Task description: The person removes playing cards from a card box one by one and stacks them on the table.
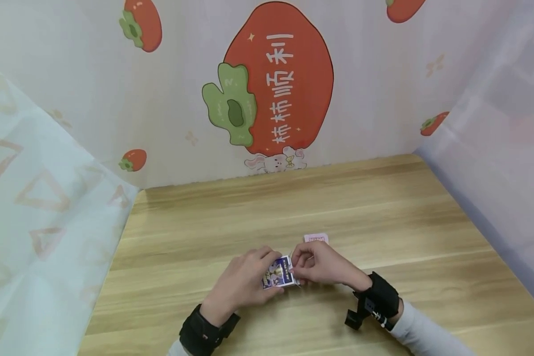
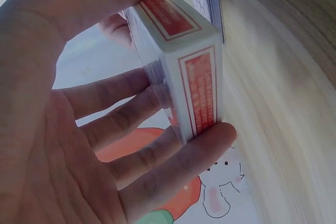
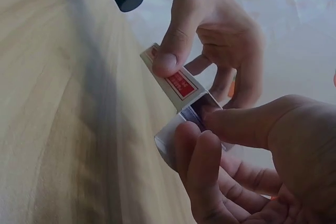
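Note:
A small playing-card box (image 1: 278, 273), blue and gold on its face with red and white side panels, is held low over the table. My left hand (image 1: 247, 278) grips it by its edges; in the left wrist view the thumb is on one narrow side and the fingers on the opposite one. The box's end stands open in the right wrist view, with its white flap (image 3: 169, 139) folded out. There my right hand (image 1: 322, 263) pinches at the flap, the thumb (image 3: 244, 125) reaching into the opening and the index finger against the flap. The thumb hides most of the inside.
Just beyond my right hand, a stack of pink-backed cards (image 1: 316, 238) lies on the wooden table (image 1: 196, 222). A white printed curtain (image 1: 173, 99) hangs behind the table, with pale sheets at both sides. Black camera straps (image 1: 380, 296) are on both wrists.

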`<control>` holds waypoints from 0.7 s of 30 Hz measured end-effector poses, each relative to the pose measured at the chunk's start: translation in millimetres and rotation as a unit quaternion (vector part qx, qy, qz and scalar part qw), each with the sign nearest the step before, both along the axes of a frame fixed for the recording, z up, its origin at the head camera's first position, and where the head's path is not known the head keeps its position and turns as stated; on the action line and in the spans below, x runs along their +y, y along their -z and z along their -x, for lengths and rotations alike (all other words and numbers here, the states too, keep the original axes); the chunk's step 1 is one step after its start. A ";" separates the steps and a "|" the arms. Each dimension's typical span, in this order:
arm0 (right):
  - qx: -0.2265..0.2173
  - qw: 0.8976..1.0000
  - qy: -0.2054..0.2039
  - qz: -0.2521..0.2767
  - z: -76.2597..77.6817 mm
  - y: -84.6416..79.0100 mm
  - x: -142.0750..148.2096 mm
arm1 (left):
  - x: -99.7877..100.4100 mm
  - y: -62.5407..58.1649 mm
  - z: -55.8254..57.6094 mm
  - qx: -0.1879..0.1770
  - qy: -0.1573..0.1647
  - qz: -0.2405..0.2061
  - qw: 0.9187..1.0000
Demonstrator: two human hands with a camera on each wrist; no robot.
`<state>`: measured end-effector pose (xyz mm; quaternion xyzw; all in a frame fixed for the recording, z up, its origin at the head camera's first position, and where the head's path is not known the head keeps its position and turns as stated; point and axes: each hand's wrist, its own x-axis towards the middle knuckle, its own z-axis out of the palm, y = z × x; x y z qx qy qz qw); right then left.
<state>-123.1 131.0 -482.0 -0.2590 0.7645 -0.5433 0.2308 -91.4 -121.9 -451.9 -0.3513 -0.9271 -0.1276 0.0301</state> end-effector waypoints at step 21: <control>-0.146 0.989 0.024 0.017 11.1 -2.9 7.3 | -6.1 -0.8 7.0 -0.026 -0.019 -0.008 0.999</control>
